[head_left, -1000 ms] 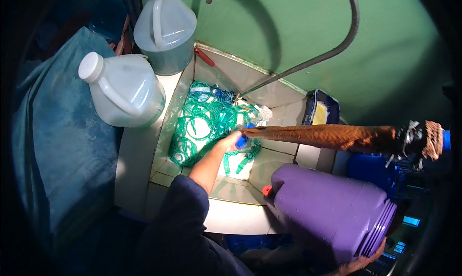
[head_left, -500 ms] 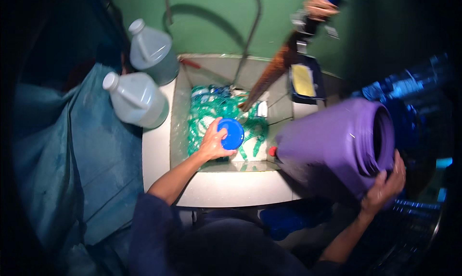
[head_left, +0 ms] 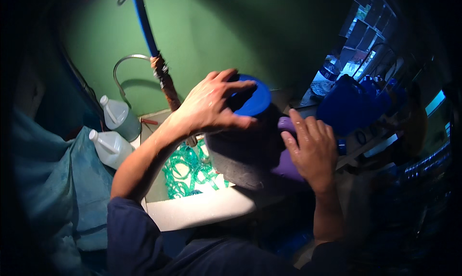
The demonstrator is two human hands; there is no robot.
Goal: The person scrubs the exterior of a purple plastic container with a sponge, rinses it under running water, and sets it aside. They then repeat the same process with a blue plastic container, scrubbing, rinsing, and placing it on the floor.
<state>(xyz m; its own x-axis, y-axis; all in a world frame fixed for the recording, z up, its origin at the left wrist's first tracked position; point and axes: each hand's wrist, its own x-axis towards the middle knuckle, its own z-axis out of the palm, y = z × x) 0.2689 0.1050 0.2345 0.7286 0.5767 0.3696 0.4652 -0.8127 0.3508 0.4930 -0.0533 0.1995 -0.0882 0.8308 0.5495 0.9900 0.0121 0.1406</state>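
My left hand (head_left: 216, 100) is closed round the edge of a round blue lid (head_left: 258, 102), which sits at the top of a large purple plastic container (head_left: 289, 169). The container now stands more upright at the sink's right side, much of it in shadow. Whether the lid is seated on the mouth is hidden by my fingers and the shade. My right hand (head_left: 315, 148) has its fingers stretched out beside the container's upper right side, close to a purple knob-like part (head_left: 286, 124). Its palm holds nothing that I can see.
Green plastic strips (head_left: 185, 168) lie in a tiled sink with a white ledge (head_left: 202, 209). Two translucent jugs (head_left: 115, 148) stand at the left. A blue hose (head_left: 144, 21) with a rusty lower part hangs over the sink. Blue containers (head_left: 344, 105) are at the right.
The purple container has gone from tilted to more upright. My left hand has carried the blue lid from over the sink to its top. My right hand has left the container's rim.
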